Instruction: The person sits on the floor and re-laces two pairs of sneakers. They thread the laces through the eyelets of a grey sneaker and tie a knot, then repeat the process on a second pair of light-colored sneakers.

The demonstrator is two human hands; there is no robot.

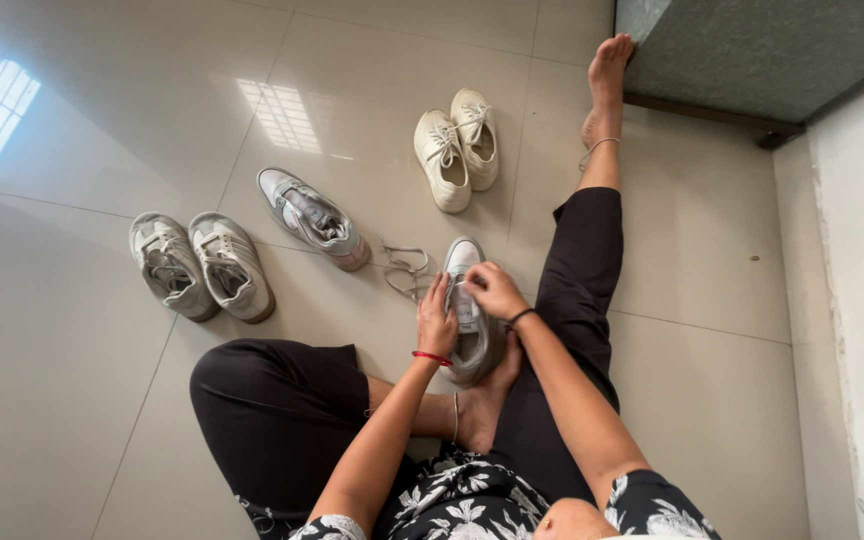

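A grey and white sneaker [469, 318] lies on the tiled floor between my legs, toe pointing away. My left hand [435, 322] rests on its left side, steadying it. My right hand [495, 290] sits on top near the tongue, fingers pinched at the lacing area. A loose grey shoelace [404, 267] lies on the floor just left of the shoe's toe. My left foot is tucked under the shoe's heel.
A single grey sneaker [314, 218] lies to the left, a grey pair [200, 266] further left, and a cream pair [457, 150] ahead. My right leg [592, 230] stretches forward toward a dark wall panel [752, 50]. A white wall [862, 300] stands at the right.
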